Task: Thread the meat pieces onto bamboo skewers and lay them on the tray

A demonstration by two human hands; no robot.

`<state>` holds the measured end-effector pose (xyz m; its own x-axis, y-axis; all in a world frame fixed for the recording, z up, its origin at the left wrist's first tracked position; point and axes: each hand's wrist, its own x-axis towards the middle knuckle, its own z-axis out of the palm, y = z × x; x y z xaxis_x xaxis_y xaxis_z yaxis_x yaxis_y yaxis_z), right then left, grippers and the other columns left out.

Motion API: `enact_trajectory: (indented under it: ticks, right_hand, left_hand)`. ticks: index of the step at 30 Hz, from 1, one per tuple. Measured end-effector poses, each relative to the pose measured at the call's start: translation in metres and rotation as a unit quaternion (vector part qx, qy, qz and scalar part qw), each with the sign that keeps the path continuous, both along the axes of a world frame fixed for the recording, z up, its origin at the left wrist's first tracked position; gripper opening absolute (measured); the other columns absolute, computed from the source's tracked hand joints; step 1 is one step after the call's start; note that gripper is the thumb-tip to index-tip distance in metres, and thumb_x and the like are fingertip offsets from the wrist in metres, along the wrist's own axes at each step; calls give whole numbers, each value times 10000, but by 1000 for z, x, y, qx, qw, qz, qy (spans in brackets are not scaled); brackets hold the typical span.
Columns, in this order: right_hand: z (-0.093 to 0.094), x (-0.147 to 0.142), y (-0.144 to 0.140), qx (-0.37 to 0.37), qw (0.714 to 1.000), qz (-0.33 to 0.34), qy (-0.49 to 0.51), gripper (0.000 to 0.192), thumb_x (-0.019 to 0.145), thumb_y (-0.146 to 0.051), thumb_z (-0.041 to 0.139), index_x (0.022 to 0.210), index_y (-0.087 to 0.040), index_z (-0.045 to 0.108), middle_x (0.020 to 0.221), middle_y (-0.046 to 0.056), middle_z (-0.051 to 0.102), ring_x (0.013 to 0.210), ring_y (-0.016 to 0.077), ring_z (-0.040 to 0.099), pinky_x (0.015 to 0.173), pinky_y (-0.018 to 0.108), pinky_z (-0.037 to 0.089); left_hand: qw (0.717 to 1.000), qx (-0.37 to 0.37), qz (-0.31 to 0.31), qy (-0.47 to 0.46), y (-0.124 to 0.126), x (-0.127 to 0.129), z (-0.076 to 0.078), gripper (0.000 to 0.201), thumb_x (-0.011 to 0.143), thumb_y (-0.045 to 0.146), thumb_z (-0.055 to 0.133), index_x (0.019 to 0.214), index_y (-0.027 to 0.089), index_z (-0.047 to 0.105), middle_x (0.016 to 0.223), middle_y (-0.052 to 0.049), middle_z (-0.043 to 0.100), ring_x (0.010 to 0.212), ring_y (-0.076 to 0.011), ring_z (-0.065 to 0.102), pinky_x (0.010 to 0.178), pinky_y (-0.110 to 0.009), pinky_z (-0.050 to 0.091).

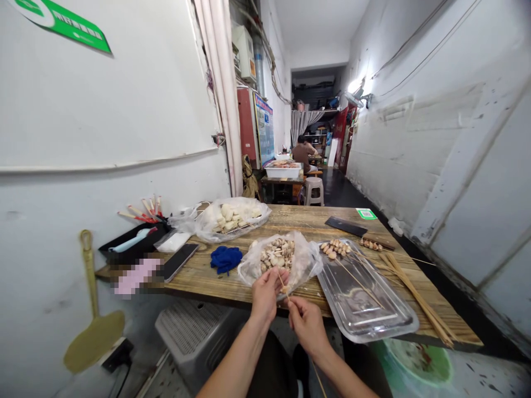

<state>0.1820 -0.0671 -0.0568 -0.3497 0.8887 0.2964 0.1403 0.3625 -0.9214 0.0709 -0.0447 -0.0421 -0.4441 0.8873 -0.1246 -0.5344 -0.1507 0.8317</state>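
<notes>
Close to the near edge of the table (290, 218), both hands meet over an open bag (279, 260) of small pale pieces. Left hand (265, 293) has its grip pinched on a piece at the bag's near lip; what exactly it pinches is too small to tell. Right hand (306, 323) has its grip closed on a skewer (283, 284), whose tip points up into that piece. Just right of the bag lies a clear tray (365, 298) with filled skewers at its far end. Loose sticks (415, 293) lie right of the tray. Behind, a second bag (232, 218), a blue cloth (225, 258), a phone (179, 261).
</notes>
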Motion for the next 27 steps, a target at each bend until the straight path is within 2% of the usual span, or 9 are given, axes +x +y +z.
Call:
enact_trajectory:
  ticks: [9, 13, 15, 17, 20, 21, 23, 25, 27]
  right_hand:
    - [-9, -5, -4, 26, 999, -35, -4, 286, 825, -258, 375, 669, -152, 589, 482, -6, 513, 443, 119, 448, 445, 193, 326]
    - [-8, -10, -3, 37, 998, -46, -4, 284, 825, -248, 375, 721, -143, 617, 539, 21, 569, 475, 131, 489, 463, 198, 347]
    - [-7, -11, 1, 48, 997, -52, -7, 288, 822, -243, 377, 717, -142, 625, 579, 36, 596, 505, 139, 518, 490, 204, 366]
    - [-5, -9, 4, 59, 997, -50, -10, 291, 820, -248, 381, 711, -145, 630, 602, 42, 608, 524, 144, 534, 503, 208, 376]
    - [-5, 6, 5, 57, 997, -49, -11, 286, 819, -279, 389, 765, -149, 638, 561, 26, 584, 491, 139, 515, 478, 207, 376]
    - [-6, 13, 5, 46, 997, -58, -8, 286, 820, -296, 394, 797, -148, 637, 536, 16, 566, 472, 135, 501, 465, 206, 374]
    - [-8, 29, 6, 13, 996, -86, 7, 298, 818, -336, 406, 860, -138, 624, 483, -8, 515, 434, 128, 470, 436, 205, 368]
    - [-10, 43, 7, -20, 994, -108, 24, 326, 813, -377, 415, 885, -126, 611, 452, -27, 470, 414, 122, 446, 421, 206, 363]
    - [-11, 54, 9, -41, 991, -119, 40, 350, 808, -404, 422, 900, -117, 601, 453, -32, 454, 415, 117, 437, 420, 207, 361]
  left_hand:
    - [998, -22, 48, 46, -4, 5, -7, 250, 665, 315, 623, 789, 97, 611, 749, -100, 680, 711, -186, 644, 673, -291, 504]
    - [997, -34, 46, 56, -6, 11, -12, 248, 640, 324, 636, 742, 98, 624, 703, -80, 677, 645, -175, 637, 596, -263, 502]
    - [997, -31, 34, 54, -9, 12, -10, 237, 637, 324, 639, 714, 101, 624, 678, -71, 673, 626, -169, 634, 582, -256, 498]
    - [998, -37, -11, 42, -14, 11, -7, 235, 645, 327, 634, 715, 103, 620, 691, -82, 673, 646, -176, 637, 595, -265, 499]
    - [994, -69, -75, 49, -25, -1, -5, 290, 657, 336, 625, 828, 102, 619, 793, -122, 674, 721, -203, 641, 657, -306, 502]
    - [993, -76, -60, 70, -29, -7, -6, 326, 660, 338, 623, 885, 103, 612, 823, -128, 672, 746, -208, 640, 686, -318, 498]
    - [985, -79, 23, 153, -36, -23, -10, 377, 669, 346, 610, 964, 112, 595, 841, -122, 672, 759, -208, 637, 719, -327, 488]
    - [952, -78, 101, 277, -40, -40, -12, 365, 683, 359, 586, 970, 134, 604, 827, -103, 675, 727, -207, 634, 717, -335, 481]
    - [905, -80, 141, 394, -39, -55, -10, 311, 691, 358, 569, 928, 168, 635, 814, -80, 677, 724, -210, 626, 740, -345, 462]
